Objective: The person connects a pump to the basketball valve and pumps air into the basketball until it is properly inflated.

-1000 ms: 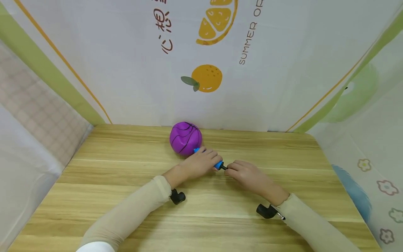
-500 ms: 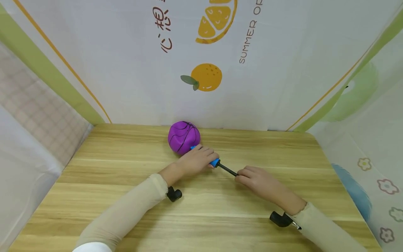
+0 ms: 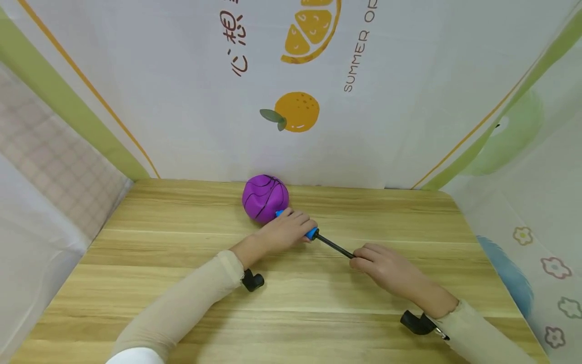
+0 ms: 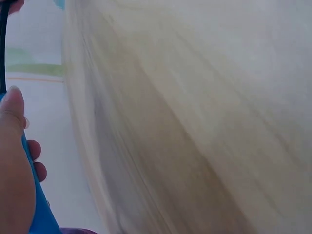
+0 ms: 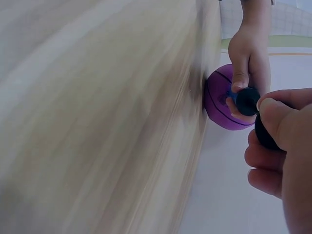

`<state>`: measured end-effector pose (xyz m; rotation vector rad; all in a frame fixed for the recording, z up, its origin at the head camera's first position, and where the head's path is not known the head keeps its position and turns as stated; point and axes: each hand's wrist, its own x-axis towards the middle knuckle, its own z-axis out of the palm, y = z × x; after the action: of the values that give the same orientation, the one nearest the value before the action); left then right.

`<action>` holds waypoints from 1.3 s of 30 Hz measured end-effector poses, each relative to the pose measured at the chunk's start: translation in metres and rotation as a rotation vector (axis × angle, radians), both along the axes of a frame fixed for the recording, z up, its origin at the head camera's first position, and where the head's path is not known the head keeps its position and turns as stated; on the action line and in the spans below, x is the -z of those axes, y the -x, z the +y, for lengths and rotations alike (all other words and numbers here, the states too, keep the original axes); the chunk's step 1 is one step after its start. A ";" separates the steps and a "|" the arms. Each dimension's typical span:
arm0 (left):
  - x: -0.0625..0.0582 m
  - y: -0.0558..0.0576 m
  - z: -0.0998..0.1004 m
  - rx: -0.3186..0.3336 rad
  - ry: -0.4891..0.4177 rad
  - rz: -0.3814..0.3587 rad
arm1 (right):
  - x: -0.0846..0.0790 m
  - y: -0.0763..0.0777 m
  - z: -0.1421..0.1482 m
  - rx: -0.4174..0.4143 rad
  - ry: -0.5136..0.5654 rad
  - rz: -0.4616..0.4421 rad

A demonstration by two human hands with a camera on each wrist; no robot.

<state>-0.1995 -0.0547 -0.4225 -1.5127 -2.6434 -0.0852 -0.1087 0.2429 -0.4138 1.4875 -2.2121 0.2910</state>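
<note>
A purple ball (image 3: 265,198) with black lines, dented on its surface, sits at the back of the table. My left hand (image 3: 285,231) grips the blue barrel (image 3: 312,233) of a hand pump, whose far end meets the ball's lower right side. The exact contact is hidden behind the fingers. Out of the barrel's near end runs a long black rod (image 3: 334,245). At its outer end, my right hand (image 3: 384,268) holds the black handle (image 5: 265,136), with thumb and fingers around it in the right wrist view. The left wrist view catches the blue barrel (image 4: 45,217) under the left thumb.
The wooden table (image 3: 291,323) ends at a white printed cloth (image 3: 200,126) just behind the ball. More cloth hangs at both sides. Each wrist carries a small black camera mount (image 3: 252,280).
My right hand has drawn away to the lower right, pulling much more of the pump's rod out of the barrel. The left hand and ball have shifted slightly left.
</note>
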 end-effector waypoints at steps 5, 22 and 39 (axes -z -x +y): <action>0.001 -0.003 0.004 -0.014 0.014 0.010 | -0.001 0.010 -0.010 0.024 -0.047 -0.051; -0.001 -0.009 0.008 -0.023 0.039 -0.012 | 0.005 0.041 -0.048 0.013 -0.090 -0.025; 0.002 -0.002 -0.001 -0.004 -0.020 -0.025 | 0.002 0.009 -0.010 0.034 -0.081 -0.024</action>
<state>-0.1978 -0.0561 -0.4241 -1.5099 -2.6562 -0.1306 -0.1176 0.2334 -0.4155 1.4931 -2.2905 0.2114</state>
